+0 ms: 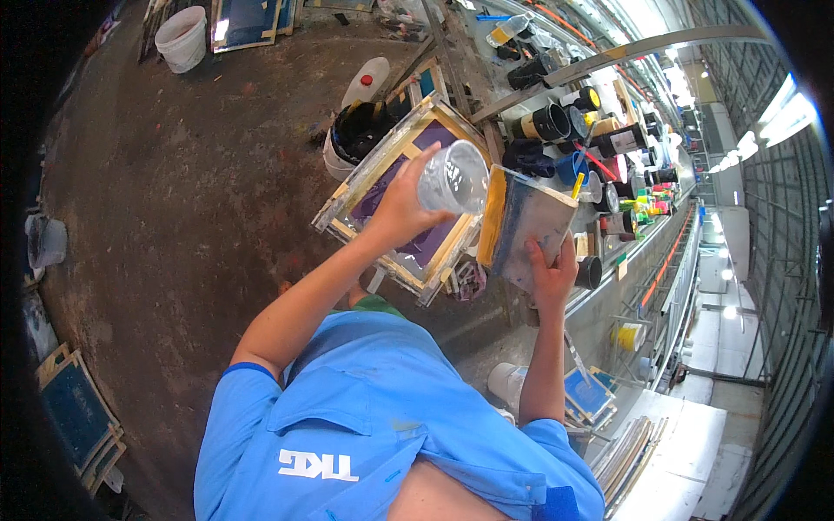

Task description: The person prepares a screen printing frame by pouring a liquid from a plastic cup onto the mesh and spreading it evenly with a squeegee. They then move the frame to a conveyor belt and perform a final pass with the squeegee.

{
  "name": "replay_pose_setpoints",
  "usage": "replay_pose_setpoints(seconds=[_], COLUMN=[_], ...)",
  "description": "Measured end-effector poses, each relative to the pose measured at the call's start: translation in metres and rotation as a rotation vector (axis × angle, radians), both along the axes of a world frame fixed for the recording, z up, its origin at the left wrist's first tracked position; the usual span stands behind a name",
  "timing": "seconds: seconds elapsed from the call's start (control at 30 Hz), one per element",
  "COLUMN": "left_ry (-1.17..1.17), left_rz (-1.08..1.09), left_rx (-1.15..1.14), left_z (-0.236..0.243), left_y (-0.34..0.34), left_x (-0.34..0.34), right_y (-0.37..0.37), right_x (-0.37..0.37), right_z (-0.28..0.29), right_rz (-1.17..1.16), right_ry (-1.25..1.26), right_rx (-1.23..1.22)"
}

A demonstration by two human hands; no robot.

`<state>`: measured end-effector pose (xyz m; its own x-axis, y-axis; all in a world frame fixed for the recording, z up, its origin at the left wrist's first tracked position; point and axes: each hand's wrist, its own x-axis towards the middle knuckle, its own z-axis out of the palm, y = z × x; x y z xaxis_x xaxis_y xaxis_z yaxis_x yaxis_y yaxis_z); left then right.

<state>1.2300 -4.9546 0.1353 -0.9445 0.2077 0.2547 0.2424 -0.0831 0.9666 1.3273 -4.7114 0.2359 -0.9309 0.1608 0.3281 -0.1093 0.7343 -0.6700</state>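
My left hand (407, 207) is wrapped round a clear plastic cup (455, 178), which is tilted with its round end toward the right. In my right hand (553, 274) is a wide squeegee (532, 227), a pale board stained blue-grey with a yellow-orange strip along its left side. The cup and the squeegee are close together, and I cannot tell whether they touch. Beneath my left hand lies a wooden screen-printing frame (354, 193) with purple mesh. Whatever the cup contains, if anything, is hard to make out.
A long bench on the right carries several ink tubs, among them a black tub (550, 122) and a blue container (571, 168). Beyond the frame stand a dark-stained bucket (335, 158) and a jug with a red cap (366, 80). A white bucket (181, 39) stands far left.
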Motion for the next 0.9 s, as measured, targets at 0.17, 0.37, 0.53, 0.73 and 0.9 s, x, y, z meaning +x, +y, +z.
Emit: replay_pose_setpoints(seconds=[0.17, 0.37, 0.53, 0.73, 0.9], left_ry=[0.048, 0.093, -0.01, -0.203, -0.299], left_rz=[0.104, 0.18, 0.117, 0.08, 0.104], left_rx=[-0.018, 0.07, 0.313, 0.374, 0.393], left_z=[0.01, 0.014, 0.003, -0.014, -0.014], left_y=[-0.005, -0.003, -0.014, -0.05, -0.071], left_x=[-0.021, -0.04, -0.037, -0.003, 0.024], right_y=[-0.005, 0.005, 0.033, 0.054, 0.047], right_x=[0.001, 0.002, -0.005, -0.021, -0.04], right_z=[0.001, -0.01, -0.052, -0.142, -0.218], right_rz=[0.034, 0.031, -0.213, -0.273, -0.306], right_ry=[0.003, -0.05, -0.126, -0.25, -0.468], right_rx=[0.079, 0.1, -0.562, -0.864, 0.371])
